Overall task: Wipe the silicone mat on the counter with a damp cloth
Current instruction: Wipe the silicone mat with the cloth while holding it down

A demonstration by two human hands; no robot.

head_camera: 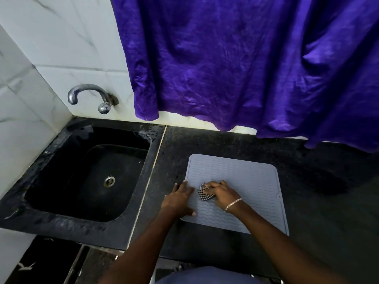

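The mat (246, 177) lay on the surface (307, 171), left hand (180, 198) spread flat on its edge, right hand (221, 191) gripping the cloth (205, 195); a hard stroke could buckle it if that brace slipped.

1. Mat (246, 173) — pale grey-blue, with a wavy ridge pattern all over.
2. Cloth (204, 194) on the mat — small black-and-white checks.
3. Counter (307, 171) under the mat: black, finely speckled.
4. Sink (61, 171) left of the mat: black, with a silver drain.
5. Curtain (225, 58) behind the mat: deep purple, mottled.
6. Wall tiles (51, 37) behind and left of the mat: white, veined grey.
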